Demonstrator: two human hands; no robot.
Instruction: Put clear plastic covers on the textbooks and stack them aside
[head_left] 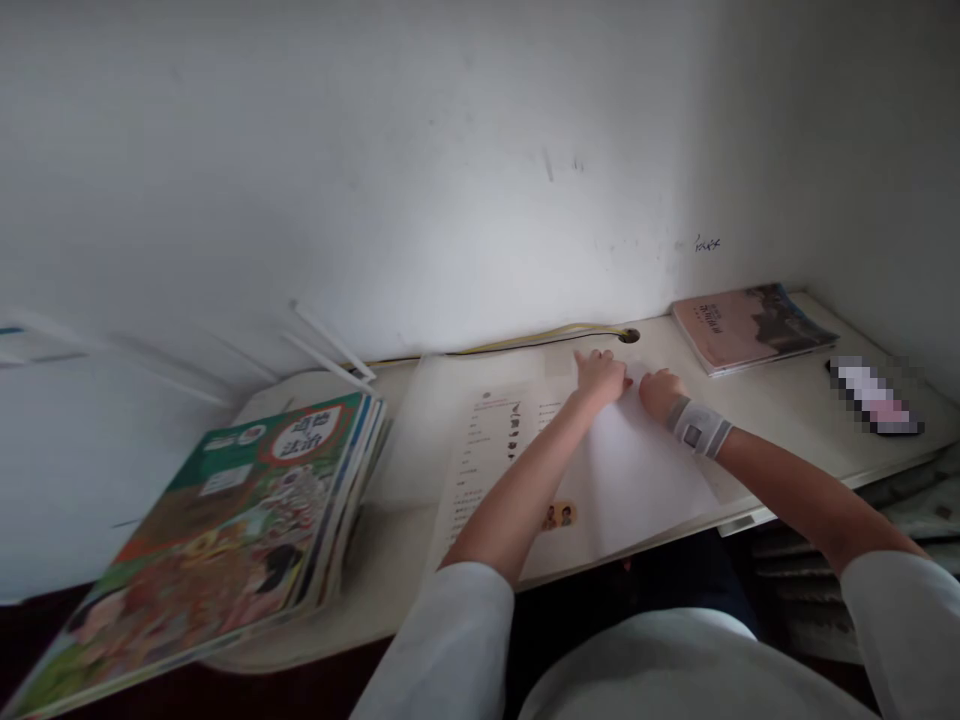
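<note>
Head view: white sheet (637, 475) touches both hands (601, 380) (660, 395) at its far end.

A: "What sort of place is this?"
B: "A study corner, perhaps in a home; the dim, blurred view leaves that unsure."
A: "What shows it?"
B: "A worktop (780, 425) against a scuffed white wall (465, 180), a stack of books (217, 540), an open printed book (487, 440), and a yellow cable (517, 341) along the back."

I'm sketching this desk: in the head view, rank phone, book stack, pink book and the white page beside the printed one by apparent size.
1. Book stack; nearness to the camera may enlarge it
2. White page
3. Pink book
4. Phone
</note>
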